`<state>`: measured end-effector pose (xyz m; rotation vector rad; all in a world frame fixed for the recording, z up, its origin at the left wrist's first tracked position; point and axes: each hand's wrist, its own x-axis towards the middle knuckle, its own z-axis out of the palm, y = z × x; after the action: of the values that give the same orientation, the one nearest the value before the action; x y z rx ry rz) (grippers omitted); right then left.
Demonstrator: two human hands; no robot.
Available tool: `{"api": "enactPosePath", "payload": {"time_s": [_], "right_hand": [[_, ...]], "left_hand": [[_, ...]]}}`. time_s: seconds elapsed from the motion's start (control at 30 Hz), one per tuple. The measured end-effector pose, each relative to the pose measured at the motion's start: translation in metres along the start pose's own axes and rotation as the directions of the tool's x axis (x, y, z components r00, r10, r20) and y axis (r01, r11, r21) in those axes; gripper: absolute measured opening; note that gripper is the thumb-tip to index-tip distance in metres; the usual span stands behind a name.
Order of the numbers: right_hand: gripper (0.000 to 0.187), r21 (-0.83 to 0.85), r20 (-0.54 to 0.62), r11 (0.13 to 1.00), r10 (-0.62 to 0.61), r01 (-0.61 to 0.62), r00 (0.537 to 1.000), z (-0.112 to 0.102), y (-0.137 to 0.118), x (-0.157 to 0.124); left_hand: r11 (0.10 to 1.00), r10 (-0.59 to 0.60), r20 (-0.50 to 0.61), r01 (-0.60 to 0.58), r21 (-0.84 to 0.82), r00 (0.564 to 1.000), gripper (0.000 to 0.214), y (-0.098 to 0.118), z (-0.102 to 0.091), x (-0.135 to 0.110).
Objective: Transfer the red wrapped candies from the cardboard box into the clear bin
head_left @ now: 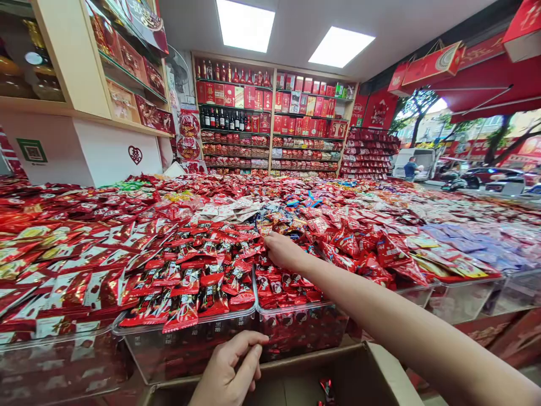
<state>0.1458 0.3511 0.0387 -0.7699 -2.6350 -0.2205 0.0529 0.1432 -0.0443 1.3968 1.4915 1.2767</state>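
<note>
Reaching over the display, my right hand (283, 251) is closed with its fingertips down among small wrapped candies. What it holds, if anything, is hidden by the fingers. Below it are red candy packets (274, 285) heaped in a clear plastic bin (300, 330). My left hand (232, 366) hovers at the front, loosely curled, thumb and forefinger slightly apart, nothing visible between them. Beneath it is an open cardboard box (389, 372) with a few red wrapped candies (326, 390) inside. Red-and-black candy packets (211, 293) fill the neighbouring bin (194, 332) on the left.
More bins of candy run both ways, with maroon-and-white packets (93, 290) on the left and lilac packets (460, 242) on the right. Shelves (273, 118) of bottles and red boxes line the back wall. A person (409, 168) stands outside near a white van (422, 158).
</note>
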Motion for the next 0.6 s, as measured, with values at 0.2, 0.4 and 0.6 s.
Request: {"api": "enactPosePath", "payload": {"time_s": [0.2,0.4,0.6], "right_hand": [[0.022,0.046,0.002,0.998,0.043,-0.043,0.999,-0.004,0.003,-0.004],[0.021,0.187,-0.119,0.975,0.146,-0.122,0.982,-0.047,-0.011,-0.020],[0.020,0.737,0.215,0.676,-0.237,0.002,0.947,-0.035,-0.051,-0.118]], "left_hand": [[1.000,-0.005,0.023,0.005,0.003,1.000,0.030,0.002,-0.001,0.000],[0.996,-0.031,0.034,0.034,-0.088,0.999,0.029,0.000,-0.004,0.000],[0.988,-0.065,0.109,0.079,-0.134,0.992,0.027,0.003,-0.008,0.003]]}}
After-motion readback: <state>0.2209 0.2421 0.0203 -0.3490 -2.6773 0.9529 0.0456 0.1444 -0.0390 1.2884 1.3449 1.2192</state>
